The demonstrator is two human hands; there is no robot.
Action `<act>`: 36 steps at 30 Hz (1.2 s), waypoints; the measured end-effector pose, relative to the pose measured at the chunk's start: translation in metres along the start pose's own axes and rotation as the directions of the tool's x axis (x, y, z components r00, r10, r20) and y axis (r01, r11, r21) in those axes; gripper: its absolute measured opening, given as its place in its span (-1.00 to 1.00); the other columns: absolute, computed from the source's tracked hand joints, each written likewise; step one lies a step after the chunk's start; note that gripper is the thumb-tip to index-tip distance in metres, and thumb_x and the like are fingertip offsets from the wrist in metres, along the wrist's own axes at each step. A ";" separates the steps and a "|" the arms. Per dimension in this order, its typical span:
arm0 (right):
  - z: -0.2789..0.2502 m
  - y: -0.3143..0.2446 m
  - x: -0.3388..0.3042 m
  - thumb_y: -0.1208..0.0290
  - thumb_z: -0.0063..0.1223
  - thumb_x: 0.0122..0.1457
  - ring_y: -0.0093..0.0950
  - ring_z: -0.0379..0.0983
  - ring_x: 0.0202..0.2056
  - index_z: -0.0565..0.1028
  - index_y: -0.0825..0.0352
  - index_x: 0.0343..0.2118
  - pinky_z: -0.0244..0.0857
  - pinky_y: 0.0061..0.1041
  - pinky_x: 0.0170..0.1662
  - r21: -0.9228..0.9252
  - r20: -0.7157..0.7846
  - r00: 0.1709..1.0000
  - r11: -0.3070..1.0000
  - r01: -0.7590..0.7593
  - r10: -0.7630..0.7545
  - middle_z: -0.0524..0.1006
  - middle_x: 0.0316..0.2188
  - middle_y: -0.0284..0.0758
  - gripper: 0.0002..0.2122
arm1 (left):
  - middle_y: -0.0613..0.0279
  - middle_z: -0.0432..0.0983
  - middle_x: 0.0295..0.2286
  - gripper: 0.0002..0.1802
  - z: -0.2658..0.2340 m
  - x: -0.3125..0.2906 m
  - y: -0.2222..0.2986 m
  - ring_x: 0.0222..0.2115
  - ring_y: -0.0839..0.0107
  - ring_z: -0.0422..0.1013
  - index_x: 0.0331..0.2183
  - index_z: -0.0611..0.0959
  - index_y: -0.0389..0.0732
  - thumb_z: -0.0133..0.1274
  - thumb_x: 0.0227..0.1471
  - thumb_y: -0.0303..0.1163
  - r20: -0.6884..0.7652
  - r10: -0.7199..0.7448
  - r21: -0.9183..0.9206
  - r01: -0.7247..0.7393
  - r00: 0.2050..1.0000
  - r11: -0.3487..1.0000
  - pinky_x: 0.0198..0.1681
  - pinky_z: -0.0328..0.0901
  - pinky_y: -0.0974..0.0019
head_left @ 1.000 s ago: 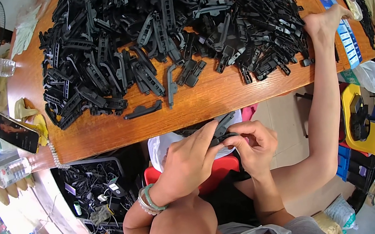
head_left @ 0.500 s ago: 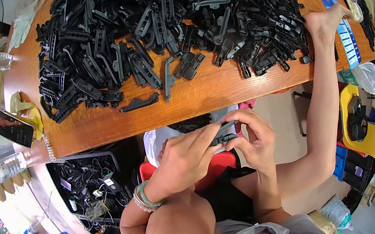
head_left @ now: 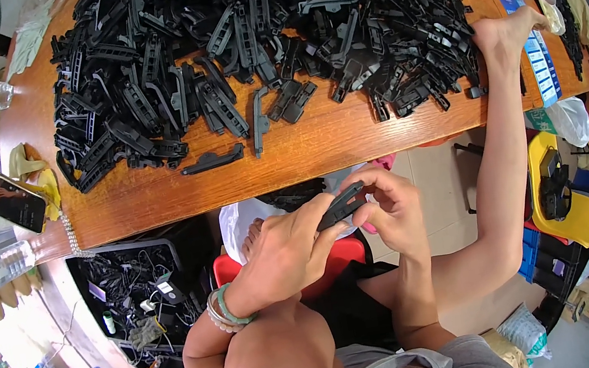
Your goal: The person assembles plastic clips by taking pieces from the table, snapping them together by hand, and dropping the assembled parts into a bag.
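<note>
One blk part (head_left: 341, 208) is gripped by L hand (head_left: 286, 251) & R hand (head_left: 395, 213), nr table (head_left: 159, 205) edge; blk parts pile (head_left: 242, 46) sits atop.

Beyond my fingers (head_left: 308, 213) stretched a brown wooden table (head_left: 349, 137). Ahead of them, a broad heap of black parts (head_left: 245, 41) covered much of it, with one long piece (head_left: 214, 160) loose to their forward left. Far to their right my bare foot (head_left: 498, 36) rested against the heap, near a blue-and-white sheet (head_left: 541, 68); well leftward, a beaded strand (head_left: 71, 233) lay across the near edge.
</note>
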State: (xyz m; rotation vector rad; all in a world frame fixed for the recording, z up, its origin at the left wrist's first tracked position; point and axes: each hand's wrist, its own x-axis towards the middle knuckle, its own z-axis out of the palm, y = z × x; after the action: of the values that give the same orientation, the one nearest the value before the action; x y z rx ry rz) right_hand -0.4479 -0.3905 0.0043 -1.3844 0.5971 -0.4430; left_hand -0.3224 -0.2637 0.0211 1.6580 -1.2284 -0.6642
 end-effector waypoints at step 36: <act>0.032 -0.023 0.029 0.76 0.15 -0.15 -0.54 0.41 -0.51 0.52 0.47 -0.44 0.27 -0.67 -0.47 -0.356 -0.270 0.905 0.907 0.223 -0.328 0.53 -0.49 -0.27 -0.85 | 0.19 0.50 -0.39 -0.88 -0.061 0.052 -0.006 -0.41 0.57 0.43 -0.33 0.51 -0.40 -0.03 0.06 -0.54 -0.125 -0.288 -0.702 0.120 0.950 0.701 -0.38 0.31 0.51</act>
State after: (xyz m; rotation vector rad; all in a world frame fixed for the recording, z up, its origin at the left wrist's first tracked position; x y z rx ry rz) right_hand -0.4041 -0.3865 0.0258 -1.7335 0.7655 -0.8488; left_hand -0.2503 -0.2897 0.0464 1.1830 -0.5116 -0.9090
